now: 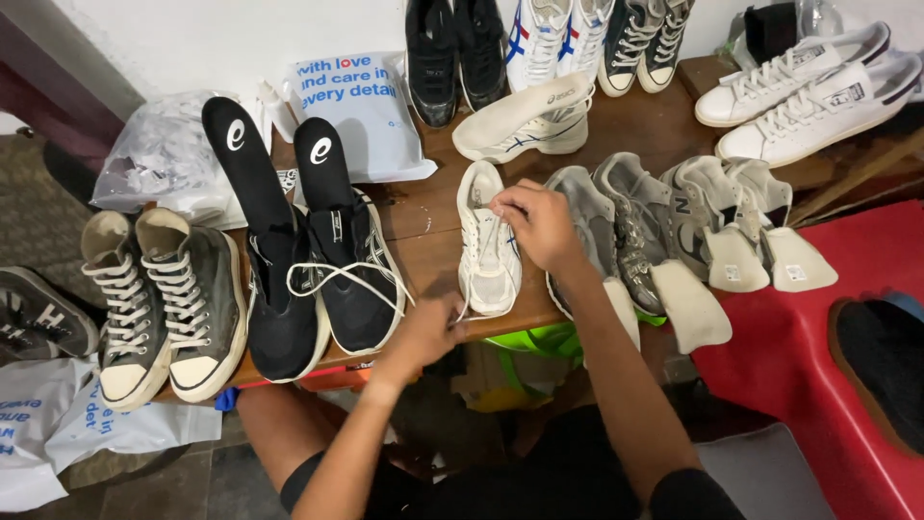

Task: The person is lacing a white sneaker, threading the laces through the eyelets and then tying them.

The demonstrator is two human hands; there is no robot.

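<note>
On the wooden table (433, 226), near its front edge, 1 white mesh sneaker (487, 246) lies toe toward the person. The right hand (539, 223) rests on the sneaker's tongue area, fingers closed in a pinch on the white shoelace (493, 220) at the eyelets. The left hand (428, 327) sits at the table's front edge, just beside the sneaker's toe, fingers curled shut on the free end of the same lace.

Left of the sneaker stand 2 black low-top shoes (322, 279); each holds 1 black insole (248, 159) standing upright out of its opening, and loose white laces trail across them. Further left are 2 grey high-top canvas shoes (164, 299) with cream laces.

Right of the sneaker, 2 grey-and-silver running shoes (616, 226) and 2 grey trainers (727, 207) each carry a pale insole (688, 303) protruding from the shoe.

Behind the sneaker, its white match (525, 120) lies on its side. At the table's rear left, a clear plastic bag (164, 159) holds crumpled white material, and a white mailer bag (356, 111) with blue print lies flat; its contents cannot be seen. A red plastic stool (818, 347) stands at the right.
</note>
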